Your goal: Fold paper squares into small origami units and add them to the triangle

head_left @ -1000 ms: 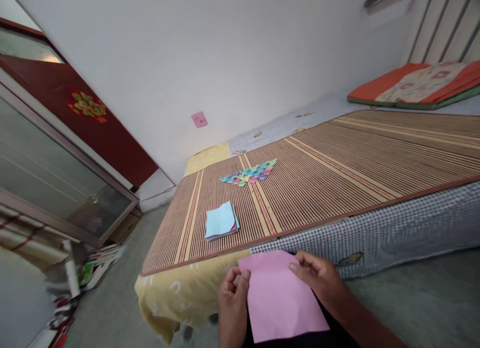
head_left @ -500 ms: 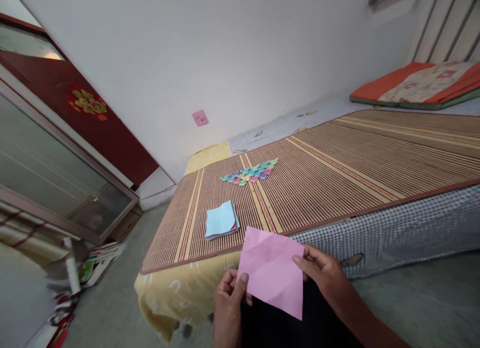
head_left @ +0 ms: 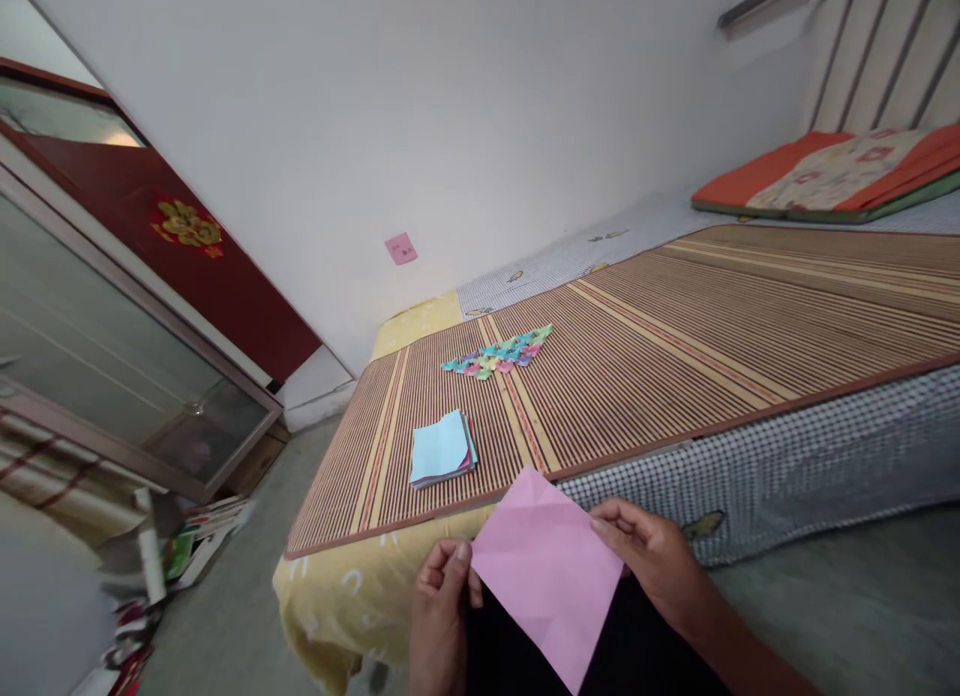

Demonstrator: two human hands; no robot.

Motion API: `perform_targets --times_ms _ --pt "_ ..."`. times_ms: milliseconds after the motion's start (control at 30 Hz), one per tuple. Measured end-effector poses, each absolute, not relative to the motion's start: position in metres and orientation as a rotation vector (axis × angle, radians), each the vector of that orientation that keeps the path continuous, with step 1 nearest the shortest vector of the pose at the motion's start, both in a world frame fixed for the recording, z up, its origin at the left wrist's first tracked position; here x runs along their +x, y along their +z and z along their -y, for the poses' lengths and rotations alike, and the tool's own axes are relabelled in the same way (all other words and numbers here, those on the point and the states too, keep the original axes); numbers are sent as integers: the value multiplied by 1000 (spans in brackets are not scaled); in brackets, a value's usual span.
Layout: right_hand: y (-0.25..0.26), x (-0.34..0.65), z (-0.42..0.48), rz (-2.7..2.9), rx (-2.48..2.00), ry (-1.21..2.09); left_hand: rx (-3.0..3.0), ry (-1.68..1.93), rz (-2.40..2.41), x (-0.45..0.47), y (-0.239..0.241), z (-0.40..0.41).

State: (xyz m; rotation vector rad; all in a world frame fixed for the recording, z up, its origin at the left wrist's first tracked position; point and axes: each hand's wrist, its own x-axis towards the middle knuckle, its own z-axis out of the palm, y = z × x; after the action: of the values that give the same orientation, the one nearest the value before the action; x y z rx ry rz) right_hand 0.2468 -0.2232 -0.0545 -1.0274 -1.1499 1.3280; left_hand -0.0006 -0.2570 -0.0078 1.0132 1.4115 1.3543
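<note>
A creased pink paper square (head_left: 546, 571) is held in front of me like a diamond, one corner pointing up. My left hand (head_left: 439, 606) pinches its left corner between thumb and fingers. My right hand (head_left: 651, 559) grips its right corner from behind. On the striped bamboo mat (head_left: 675, 346) of the bed lies a stack of coloured paper sheets (head_left: 441, 448) with a light blue one on top. Farther back on the mat several small folded paper pieces (head_left: 501, 352) form a triangle.
The bed has a yellow sheet (head_left: 352, 591) at its near corner and a checked side. An orange folded cushion (head_left: 829, 174) lies at the head end. A glass-fronted cabinet (head_left: 112, 366) and scattered papers (head_left: 180, 546) stand on the floor at left. A pink note (head_left: 400, 248) sticks to the wall.
The pink sheet has been turned from lying flat and square to a diamond with a corner up. Both hands shifted along its edges to the side corners.
</note>
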Motion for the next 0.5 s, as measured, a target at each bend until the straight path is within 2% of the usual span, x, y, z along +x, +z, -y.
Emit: perform_targets --times_ms 300,500 --pt "-56 252 219 995 -1097 1283 1418 1288 -1672 13 -82 253" --pt "-32 242 207 1029 -1082 1222 1598 1259 -1765 16 -100 254"
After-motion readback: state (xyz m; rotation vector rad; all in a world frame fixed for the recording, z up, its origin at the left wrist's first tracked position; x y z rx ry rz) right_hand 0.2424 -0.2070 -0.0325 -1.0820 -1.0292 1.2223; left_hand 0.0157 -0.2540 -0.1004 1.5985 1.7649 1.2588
